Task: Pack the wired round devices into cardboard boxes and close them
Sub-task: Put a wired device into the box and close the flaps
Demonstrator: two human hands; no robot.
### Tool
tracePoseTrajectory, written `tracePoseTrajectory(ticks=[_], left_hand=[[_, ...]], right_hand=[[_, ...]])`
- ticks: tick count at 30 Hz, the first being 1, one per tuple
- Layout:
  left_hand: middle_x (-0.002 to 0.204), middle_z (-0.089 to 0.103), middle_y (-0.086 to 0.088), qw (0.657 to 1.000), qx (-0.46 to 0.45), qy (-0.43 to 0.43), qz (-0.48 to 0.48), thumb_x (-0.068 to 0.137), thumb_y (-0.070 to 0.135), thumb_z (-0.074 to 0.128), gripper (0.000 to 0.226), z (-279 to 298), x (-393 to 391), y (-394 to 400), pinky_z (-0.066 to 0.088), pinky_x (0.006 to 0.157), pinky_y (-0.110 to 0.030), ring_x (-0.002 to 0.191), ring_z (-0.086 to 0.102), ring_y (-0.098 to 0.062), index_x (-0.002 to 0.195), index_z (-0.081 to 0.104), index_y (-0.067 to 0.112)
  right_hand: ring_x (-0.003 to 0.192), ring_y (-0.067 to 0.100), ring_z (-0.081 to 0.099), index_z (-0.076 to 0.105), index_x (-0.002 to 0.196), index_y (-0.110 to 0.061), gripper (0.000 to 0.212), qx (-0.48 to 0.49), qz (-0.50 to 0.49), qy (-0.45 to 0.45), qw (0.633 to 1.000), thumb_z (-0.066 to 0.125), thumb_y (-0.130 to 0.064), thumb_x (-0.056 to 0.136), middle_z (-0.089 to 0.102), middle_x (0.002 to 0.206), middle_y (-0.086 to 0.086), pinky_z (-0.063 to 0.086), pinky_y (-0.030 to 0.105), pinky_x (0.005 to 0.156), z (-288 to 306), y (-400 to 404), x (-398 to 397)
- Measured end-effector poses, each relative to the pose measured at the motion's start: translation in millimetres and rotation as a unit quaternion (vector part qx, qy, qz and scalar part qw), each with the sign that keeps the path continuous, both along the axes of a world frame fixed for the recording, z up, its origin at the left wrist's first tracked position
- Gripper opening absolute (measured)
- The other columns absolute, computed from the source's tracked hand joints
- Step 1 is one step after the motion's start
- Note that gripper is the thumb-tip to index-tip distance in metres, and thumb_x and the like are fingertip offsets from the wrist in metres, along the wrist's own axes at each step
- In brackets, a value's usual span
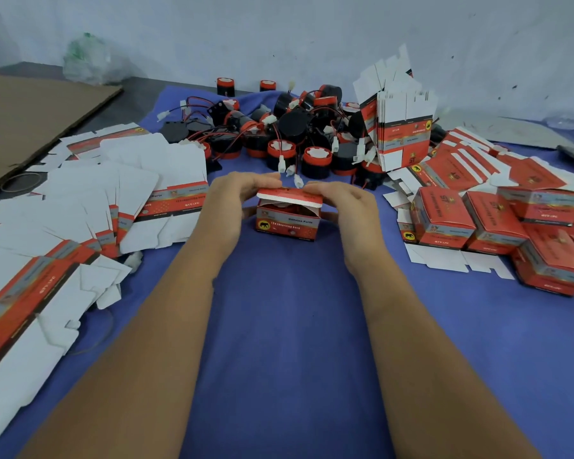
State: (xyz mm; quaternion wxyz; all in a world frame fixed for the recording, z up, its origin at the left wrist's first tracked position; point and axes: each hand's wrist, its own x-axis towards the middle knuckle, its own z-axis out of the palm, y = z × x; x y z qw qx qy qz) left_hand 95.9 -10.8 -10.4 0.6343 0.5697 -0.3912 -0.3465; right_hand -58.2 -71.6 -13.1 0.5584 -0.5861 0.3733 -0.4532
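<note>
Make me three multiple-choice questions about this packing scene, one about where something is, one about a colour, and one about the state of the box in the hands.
1. Where do the closed red cardboard boxes lie?
A. On the person's right
B. On the person's left
C. Behind the pile of round black and red wired devices

2. What colour is the cloth under the work?
A. Green
B. Blue
C. Yellow

3. How is the small red cardboard box between the left hand and the right hand?
A. Flattened
B. Fully shut
C. Top flap partly down, gap showing

Answers: 1 A, the finished boxes are stacked at the right edge; 2 B, blue fabric covers the centre; 3 C, the white-edged flap is bent over but not tucked.
</note>
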Motion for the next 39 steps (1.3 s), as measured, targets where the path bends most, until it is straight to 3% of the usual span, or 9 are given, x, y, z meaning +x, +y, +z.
tracePoseTrajectory(ticks=[2, 4, 8, 11, 17, 23, 27, 35, 39], left_hand=[[0.123, 0.067, 0.013, 0.996, 0.003, -0.082, -0.018, 0.093, 0.011, 0.057, 0.024, -2, -1, 3, 0.053, 0.082, -0.017, 0.110, 0.062, -0.001, 0.102, 0.076, 0.021], [0.137, 0.056, 0.015, 0.978, 0.001, -0.204, -0.030, 0.096, 0.008, 0.054, 0.032, -7, -4, 5, 0.046, 0.094, -0.012, 0.125, 0.050, 0.001, 0.119, 0.070, 0.023], [0.153, 0.040, 0.013, 0.957, 0.016, -0.289, -0.034, 0.100, 0.022, 0.054, 0.037, -12, -7, 4, 0.027, 0.117, -0.028, 0.145, 0.026, -0.004, 0.137, 0.057, 0.026], [0.156, 0.033, 0.017, 0.961, 0.029, -0.269, -0.061, 0.099, 0.023, 0.056, 0.043, -14, -7, 4, 0.028, 0.109, -0.018, 0.144, 0.024, 0.000, 0.141, 0.052, 0.029], [0.157, 0.033, 0.009, 0.930, 0.019, -0.365, -0.040, 0.098, 0.019, 0.058, 0.051, -17, -6, 0, 0.017, 0.102, -0.005, 0.142, 0.025, -0.004, 0.146, 0.044, 0.025], [0.145, 0.049, 0.012, 0.942, -0.016, -0.334, -0.001, 0.098, 0.015, 0.059, 0.039, -17, -6, 0, 0.026, 0.090, 0.007, 0.123, 0.039, 0.005, 0.135, 0.057, 0.027], [0.128, 0.060, 0.016, 0.957, -0.032, -0.287, 0.010, 0.099, 0.017, 0.057, 0.027, -12, -6, 2, 0.045, 0.090, -0.009, 0.113, 0.054, -0.001, 0.121, 0.064, 0.031], [0.120, 0.066, 0.012, 0.980, -0.051, -0.192, 0.028, 0.090, 0.010, 0.069, 0.027, -11, -7, 3, 0.049, 0.103, -0.031, 0.119, 0.058, -0.003, 0.112, 0.072, 0.025], [0.127, 0.064, 0.013, 0.973, -0.054, -0.222, 0.041, 0.091, 0.015, 0.068, 0.027, -12, -10, 5, 0.046, 0.105, -0.027, 0.120, 0.054, 0.001, 0.112, 0.071, 0.031]], right_hand=[[0.083, 0.002, 0.066, 0.072, 0.081, -0.020, 0.021, -0.043, 0.015, 0.041, 0.998, 0.059, -0.007, 0.091, 0.071, 0.092, -0.006, 0.053, 0.018, 0.066, -3, 0, 0], [0.096, 0.005, 0.061, 0.069, 0.085, -0.025, 0.023, -0.078, 0.010, 0.081, 0.994, 0.057, -0.006, 0.092, 0.064, 0.103, -0.010, 0.051, 0.017, 0.074, -6, -1, 1], [0.123, 0.004, 0.043, 0.070, 0.103, -0.023, 0.019, -0.132, -0.041, 0.124, 0.983, 0.056, -0.012, 0.097, 0.046, 0.134, -0.006, 0.043, 0.021, 0.096, -8, -3, 1], [0.123, 0.008, 0.048, 0.070, 0.110, -0.019, 0.024, -0.107, -0.016, 0.092, 0.990, 0.056, -0.008, 0.095, 0.052, 0.133, -0.005, 0.045, 0.014, 0.087, -7, -3, 0], [0.129, 0.002, 0.039, 0.060, 0.131, -0.020, 0.047, -0.106, 0.055, 0.113, 0.986, 0.057, 0.001, 0.089, 0.043, 0.147, -0.009, 0.044, 0.007, 0.087, -8, -6, -5], [0.126, 0.006, 0.046, 0.061, 0.130, -0.018, 0.039, -0.169, 0.022, 0.150, 0.974, 0.061, -0.006, 0.093, 0.051, 0.140, -0.005, 0.043, 0.016, 0.099, -10, -3, -2], [0.119, 0.011, 0.054, 0.063, 0.125, -0.020, 0.030, -0.158, 0.024, 0.120, 0.980, 0.056, -0.010, 0.098, 0.061, 0.128, -0.004, 0.050, 0.030, 0.098, -9, 1, -1], [0.091, 0.000, 0.063, 0.065, 0.091, -0.031, 0.032, -0.161, 0.018, 0.065, 0.985, 0.056, 0.000, 0.094, 0.066, 0.091, -0.023, 0.054, 0.018, 0.078, -7, 2, 1], [0.096, -0.013, 0.058, 0.069, 0.084, -0.026, 0.032, -0.099, 0.034, 0.010, 0.994, 0.059, 0.004, 0.091, 0.061, 0.121, -0.012, 0.051, 0.013, 0.078, -7, -1, 0]])
